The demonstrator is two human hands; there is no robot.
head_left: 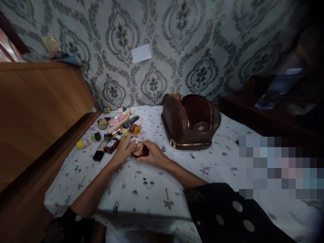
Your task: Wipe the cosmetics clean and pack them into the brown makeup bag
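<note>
A small reddish-amber jar [140,150] is held on the tabletop side of the scene, between the two hands. By the right hand [157,156] it is gripped from its right side, with the thumb and fingers curved around it. By the left hand [126,148], partly closed with fingers bent, the jar's other side is met; whether a firm grip is taken there cannot be told. No wording can be made out on the jar.

Just left of the left hand, a dark red bottle [111,145] is laid down, its white label faced upward; print is hinted at but too small to be read. Beside it, farther from that hand, a black-capped beige bottle [99,151] is placed. Just beyond the left hand's fingertips, a red jar with a yellow lid [135,129] is seen, its pale lettering illegible. Behind that, a dark green tube [131,121] is marked with light lettering, likewise too small to read. Well left of the left hand, a yellow-ended container [82,144] is placed.

Beyond and to the right of the right hand, a brown zippered bag [188,139] is left open; any marking on its round metal stud [200,128] cannot be read.
</note>
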